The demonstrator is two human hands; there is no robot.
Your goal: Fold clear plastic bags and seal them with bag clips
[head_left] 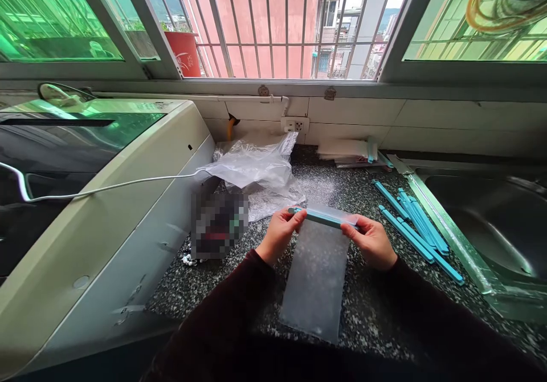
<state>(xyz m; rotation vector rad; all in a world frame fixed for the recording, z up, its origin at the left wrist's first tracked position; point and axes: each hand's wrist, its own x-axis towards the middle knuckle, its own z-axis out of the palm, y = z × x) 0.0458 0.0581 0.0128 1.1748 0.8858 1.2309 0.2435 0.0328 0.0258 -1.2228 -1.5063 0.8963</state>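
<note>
A clear plastic bag point(316, 279) lies flat on the speckled granite counter point(376, 308), its top edge capped by a light blue sealing strip point(322, 216). My left hand point(278, 235) pinches the strip's left end. My right hand point(372, 240) pinches its right end. Both hold the strip level just above the counter, with the bag trailing toward me.
Several loose blue strips point(412, 228) lie to the right beside a steel sink point(491, 222). A crumpled clear plastic bag point(258, 171) sits behind my hands, a stack of flat bags point(346, 151) by the wall. A white appliance point(98, 211) with a white cable fills the left.
</note>
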